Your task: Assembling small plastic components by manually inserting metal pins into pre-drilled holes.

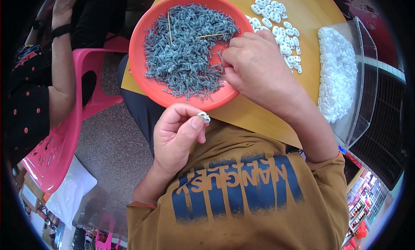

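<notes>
In front of my chest, just off the near rim of a red round plate (142, 83), my left hand (175, 133) pinches a small white plastic piece with holes (204, 117) between thumb and fingers. My right hand (259, 64) reaches over the plate's right rim with its fingers curled together. Whatever its fingertips hold, if anything, is hidden behind the hand. Many small grey metal springs (181, 51) are heaped in the plate, and the right fingers are beside them. Two thin wooden sticks (170, 27) lie on the springs.
Beyond my right hand, several white oval two-hole pieces (283, 38) lie scattered on the yellow-brown table (259, 114). A clear box (339, 73) filled with white pieces stands at the right. A person's arm (62, 85) and a pink chair (73, 116) are at the left.
</notes>
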A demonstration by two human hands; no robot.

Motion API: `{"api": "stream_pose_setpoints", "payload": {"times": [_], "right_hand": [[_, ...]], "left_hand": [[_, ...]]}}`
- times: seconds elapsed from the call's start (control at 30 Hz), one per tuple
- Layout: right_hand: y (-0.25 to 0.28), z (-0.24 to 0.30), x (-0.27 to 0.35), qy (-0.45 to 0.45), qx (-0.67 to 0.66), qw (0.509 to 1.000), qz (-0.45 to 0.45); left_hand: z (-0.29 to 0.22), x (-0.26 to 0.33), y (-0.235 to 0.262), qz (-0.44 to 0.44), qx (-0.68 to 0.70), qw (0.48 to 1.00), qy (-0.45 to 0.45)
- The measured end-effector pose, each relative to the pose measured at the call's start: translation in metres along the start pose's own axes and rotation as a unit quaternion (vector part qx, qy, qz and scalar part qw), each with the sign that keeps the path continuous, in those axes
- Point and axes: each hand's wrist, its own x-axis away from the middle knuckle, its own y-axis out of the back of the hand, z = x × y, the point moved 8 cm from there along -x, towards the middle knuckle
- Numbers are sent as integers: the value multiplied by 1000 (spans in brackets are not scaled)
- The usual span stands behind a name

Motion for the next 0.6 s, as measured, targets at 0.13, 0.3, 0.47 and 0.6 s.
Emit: {"api": "stream_pose_setpoints", "payload": {"times": [0.13,0.3,0.47,0.6], "right_hand": [[2,1,1,-4,2,999,-32],[4,0,3,-3,-9,999,-41],[5,1,2,-13,-29,999,-23],[4,0,2,-14,-18,999,-31]], "left_hand": [[0,0,0,3,1,1000,-1],[0,0,0,3,2,1000,2],[0,-1,0,6,7,1000,-3],[0,-1,-1,10,5,1000,-6]]}}
